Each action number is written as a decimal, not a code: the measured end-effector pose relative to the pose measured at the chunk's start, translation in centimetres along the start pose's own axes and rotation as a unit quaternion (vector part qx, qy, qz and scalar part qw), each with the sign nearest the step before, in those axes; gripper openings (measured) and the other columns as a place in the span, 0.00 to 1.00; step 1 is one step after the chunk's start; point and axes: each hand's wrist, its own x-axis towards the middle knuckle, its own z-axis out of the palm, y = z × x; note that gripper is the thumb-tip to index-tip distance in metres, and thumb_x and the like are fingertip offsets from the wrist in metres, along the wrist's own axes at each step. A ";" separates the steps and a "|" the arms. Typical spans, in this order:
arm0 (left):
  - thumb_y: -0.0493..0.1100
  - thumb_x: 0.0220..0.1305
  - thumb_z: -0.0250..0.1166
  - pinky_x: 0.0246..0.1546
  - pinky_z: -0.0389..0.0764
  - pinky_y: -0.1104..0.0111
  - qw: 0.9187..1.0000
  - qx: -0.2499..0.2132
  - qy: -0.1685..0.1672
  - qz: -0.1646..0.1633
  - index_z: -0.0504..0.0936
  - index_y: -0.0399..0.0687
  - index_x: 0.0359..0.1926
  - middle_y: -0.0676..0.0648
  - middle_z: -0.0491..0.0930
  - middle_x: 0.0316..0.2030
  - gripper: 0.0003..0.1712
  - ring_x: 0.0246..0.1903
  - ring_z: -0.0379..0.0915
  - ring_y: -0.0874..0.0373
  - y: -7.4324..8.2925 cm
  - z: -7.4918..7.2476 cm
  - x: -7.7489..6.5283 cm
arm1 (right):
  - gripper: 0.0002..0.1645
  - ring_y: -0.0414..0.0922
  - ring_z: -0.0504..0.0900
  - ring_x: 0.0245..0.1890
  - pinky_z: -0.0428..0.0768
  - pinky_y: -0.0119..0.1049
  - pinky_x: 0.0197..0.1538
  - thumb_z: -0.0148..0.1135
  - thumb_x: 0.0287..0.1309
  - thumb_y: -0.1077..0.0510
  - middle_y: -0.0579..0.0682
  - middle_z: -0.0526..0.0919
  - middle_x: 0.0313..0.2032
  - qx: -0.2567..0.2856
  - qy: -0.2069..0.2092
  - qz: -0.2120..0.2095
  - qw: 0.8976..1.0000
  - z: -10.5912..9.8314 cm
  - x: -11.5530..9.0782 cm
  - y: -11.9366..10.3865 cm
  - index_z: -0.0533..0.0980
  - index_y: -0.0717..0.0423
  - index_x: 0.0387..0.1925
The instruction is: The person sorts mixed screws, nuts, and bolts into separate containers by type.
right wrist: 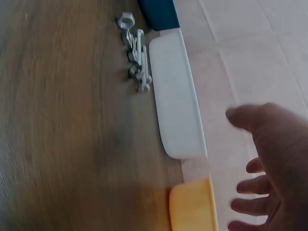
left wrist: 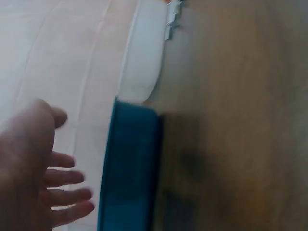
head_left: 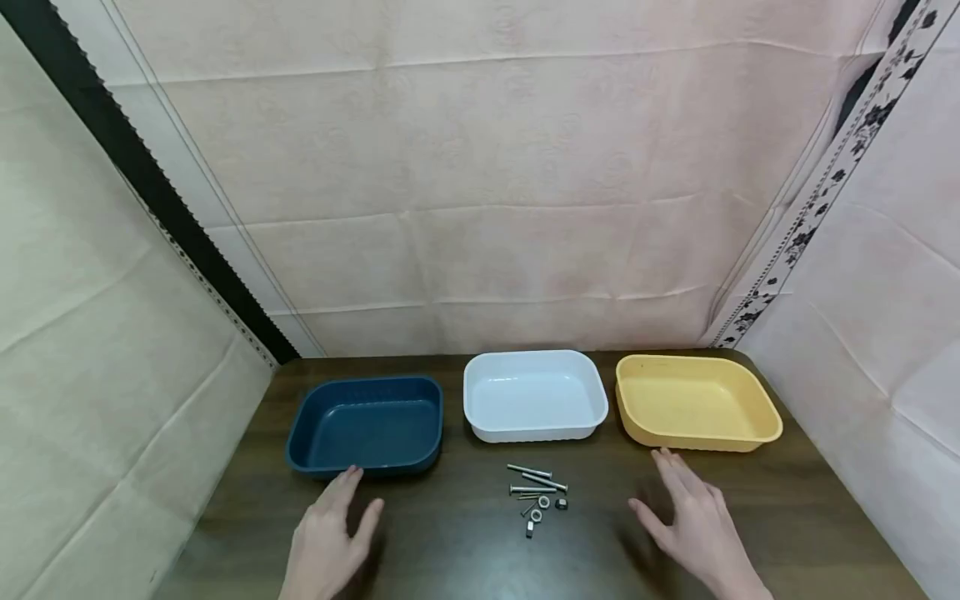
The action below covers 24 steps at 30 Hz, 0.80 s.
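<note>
Several screws (head_left: 538,481) and nuts (head_left: 536,516) lie in a loose pile on the dark wooden table, in front of the white tray (head_left: 536,396). My left hand (head_left: 330,533), thumb spread from the fingers, hovers before the blue tray (head_left: 366,425), its fingertips overlapping the near rim in the head view. To the right of the pile, my right hand (head_left: 697,525) is held over the table in front of the yellow tray (head_left: 697,403), fingers extended. Both hands hold nothing. In the right wrist view a large nut (right wrist: 126,20) shows at one end of the pile.
The three trays stand side by side along the back of the wooden table (head_left: 450,550). Light cloth walls (head_left: 480,208) rise behind and on both sides. A dark strip (head_left: 172,200) runs down the left corner, a floral band (head_left: 832,175) down the right.
</note>
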 end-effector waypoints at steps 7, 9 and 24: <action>0.31 0.57 0.72 0.23 0.84 0.69 0.988 -0.040 0.125 -0.082 0.87 0.36 0.40 0.43 0.85 0.32 0.08 0.27 0.82 0.54 -1.8 -0.8 1.7 | 0.24 0.50 0.86 0.32 0.86 0.43 0.30 0.78 0.40 0.71 0.57 0.87 0.36 0.086 0.033 0.018 0.996 1.3 -0.2 -1.4 0.81 0.65 0.44; 0.31 0.61 0.69 0.23 0.79 0.78 0.977 -0.076 0.133 -0.145 0.88 0.38 0.41 0.43 0.85 0.31 0.07 0.25 0.80 0.60 -2.4 -0.9 2.2 | 0.23 0.45 0.86 0.31 0.85 0.35 0.29 0.78 0.40 0.74 0.53 0.87 0.34 0.118 0.036 0.029 0.992 1.8 -0.4 -1.8 0.82 0.62 0.42; 0.45 0.70 0.62 0.28 0.85 0.73 0.801 -0.311 0.154 -0.488 0.75 0.39 0.64 0.62 0.77 0.34 0.25 0.28 0.76 0.72 -8.0 -1.1 3.7 | 0.13 0.36 0.83 0.31 0.85 0.31 0.32 0.71 0.51 0.75 0.50 0.86 0.33 0.287 -0.014 0.225 0.931 4.2 -1.1 -4.0 0.82 0.63 0.39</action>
